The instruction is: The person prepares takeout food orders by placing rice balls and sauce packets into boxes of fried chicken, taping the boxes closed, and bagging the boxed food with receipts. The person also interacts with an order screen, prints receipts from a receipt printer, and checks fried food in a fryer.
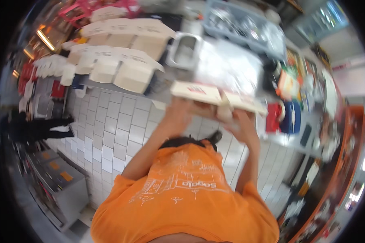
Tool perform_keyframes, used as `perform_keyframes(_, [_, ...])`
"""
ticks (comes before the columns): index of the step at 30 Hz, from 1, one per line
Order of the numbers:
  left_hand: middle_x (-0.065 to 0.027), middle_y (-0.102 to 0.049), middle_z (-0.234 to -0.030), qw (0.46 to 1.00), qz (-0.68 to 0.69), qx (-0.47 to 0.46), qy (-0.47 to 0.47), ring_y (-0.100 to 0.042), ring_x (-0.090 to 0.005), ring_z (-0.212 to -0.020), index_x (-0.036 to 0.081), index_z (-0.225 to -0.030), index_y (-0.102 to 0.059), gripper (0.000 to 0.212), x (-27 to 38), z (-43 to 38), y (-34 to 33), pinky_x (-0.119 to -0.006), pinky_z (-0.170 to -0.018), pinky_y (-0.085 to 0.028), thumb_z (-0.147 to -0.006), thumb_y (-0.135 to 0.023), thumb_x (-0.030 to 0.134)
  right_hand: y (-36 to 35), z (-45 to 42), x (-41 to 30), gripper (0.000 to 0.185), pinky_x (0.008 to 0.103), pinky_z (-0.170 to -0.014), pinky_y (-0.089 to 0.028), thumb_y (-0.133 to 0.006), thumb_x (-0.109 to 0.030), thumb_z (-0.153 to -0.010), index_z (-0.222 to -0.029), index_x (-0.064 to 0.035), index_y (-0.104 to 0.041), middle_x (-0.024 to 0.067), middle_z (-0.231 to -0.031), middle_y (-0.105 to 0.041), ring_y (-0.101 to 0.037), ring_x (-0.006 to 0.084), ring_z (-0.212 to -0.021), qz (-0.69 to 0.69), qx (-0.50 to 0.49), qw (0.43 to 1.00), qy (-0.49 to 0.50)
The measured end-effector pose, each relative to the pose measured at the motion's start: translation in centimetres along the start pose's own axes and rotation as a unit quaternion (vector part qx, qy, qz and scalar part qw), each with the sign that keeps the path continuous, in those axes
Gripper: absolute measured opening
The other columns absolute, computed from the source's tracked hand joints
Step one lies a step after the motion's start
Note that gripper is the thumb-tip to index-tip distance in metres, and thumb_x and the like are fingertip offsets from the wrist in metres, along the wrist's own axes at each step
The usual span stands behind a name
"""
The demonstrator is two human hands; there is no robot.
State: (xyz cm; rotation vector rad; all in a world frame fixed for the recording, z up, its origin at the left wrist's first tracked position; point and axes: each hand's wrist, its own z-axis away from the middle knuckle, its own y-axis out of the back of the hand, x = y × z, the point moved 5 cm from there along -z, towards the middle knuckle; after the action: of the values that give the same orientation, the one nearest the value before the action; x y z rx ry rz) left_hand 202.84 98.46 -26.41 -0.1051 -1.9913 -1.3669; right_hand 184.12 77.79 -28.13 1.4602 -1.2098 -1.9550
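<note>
Two small cream cardboard boxes with red print are side by side at the near edge of the counter: a left box (194, 91) and a right box (243, 101). My left hand (176, 117) grips the near side of the left box, its fingers partly hidden and blurred. Around the near edge of the right box is my right hand (243, 124), also blurred. A pale flap (224, 111) shows between the boxes. Just beyond them lies shiny clear plastic (228, 63). Whether the boxes touch the counter I cannot tell.
Rows of open cardboard boxes (133, 76) line the counter (162, 86) at left. A metal pan (184, 50) and a grey-blue crate (243, 27) stand behind. Red (273, 117) and blue (291, 117) containers sit at right. A person (39, 127) stands far left.
</note>
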Motion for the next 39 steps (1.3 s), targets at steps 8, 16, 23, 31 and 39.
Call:
perform_keyframes(8, [-0.0150, -0.072, -0.102, 0.907, 0.232, -0.143, 0.321, -0.070, -0.0275, -0.095, 0.006, -0.125, -0.059, 0.032, -15.1, 9.8, 7.2, -0.036, -0.085, -0.054, -0.095, -0.058, 0.017, 11.3, -13.5, -14.0, 0.024, 0.0297, -0.081, -0.052, -0.077, -0.009, -0.080, -0.101, -0.0039, -0.067, 0.0065, -0.097, -0.073, -0.070, 0.0171, -0.088, -0.196, 0.011, 0.979, 0.047])
perform_keyframes(16, [-0.0167, -0.072, -0.094, 0.890, 0.129, 0.014, 0.437, -0.070, -0.0288, -0.091, 0.005, -0.123, -0.060, 0.031, -23.2, 12.2, 20.8, -0.037, -0.082, -0.053, -0.096, -0.060, 0.020, 3.5, -60.4, -28.0, 0.034, 0.0378, -0.083, -0.054, -0.074, -0.025, -0.084, -0.110, -0.0062, -0.066, 0.0147, -0.100, -0.072, -0.070, 0.0264, -0.090, -0.088, 0.050, 0.956, 0.275])
perform_keyframes(23, [-0.0095, -0.072, -0.103, 0.834, 0.198, -0.054, 0.512, -0.067, -0.0171, -0.088, 0.007, -0.126, -0.059, 0.032, -33.6, 15.5, 36.5, -0.032, -0.075, -0.051, -0.095, -0.062, 0.017, -5.3, -76.8, -28.6, 0.040, 0.0457, -0.084, -0.053, -0.076, -0.037, -0.074, -0.102, -0.0083, -0.069, 0.0179, -0.099, -0.071, -0.068, 0.0367, -0.094, 0.278, 0.039, 0.941, 0.190])
perform_keyframes(31, [-0.0096, -0.069, -0.104, 0.963, -0.039, -0.007, 0.267, -0.064, -0.0179, -0.088, 0.004, -0.114, -0.064, 0.025, -49.5, -4.2, 57.4, -0.031, -0.081, -0.049, -0.093, -0.061, 0.016, -1.0, -73.7, -28.0, 0.025, 0.0459, -0.068, -0.050, -0.059, -0.010, -0.090, -0.114, -0.0059, -0.060, 0.0210, -0.083, -0.064, -0.062, 0.0407, -0.073, 0.201, 0.207, 0.941, 0.176])
perform_keyframes(39, [-0.0211, -0.065, -0.108, 0.907, -0.342, -0.244, -0.012, -0.064, -0.0370, -0.099, 0.002, -0.120, -0.060, 0.034, -77.2, -28.1, 47.5, -0.046, -0.086, -0.049, -0.087, -0.058, 0.012, 0.7, -68.9, -25.5, 0.057, 0.0461, -0.087, -0.047, -0.085, -0.032, -0.067, -0.107, 0.0004, -0.062, 0.0187, -0.105, -0.065, -0.060, 0.0369, -0.101, 0.396, 0.251, 0.876, 0.115])
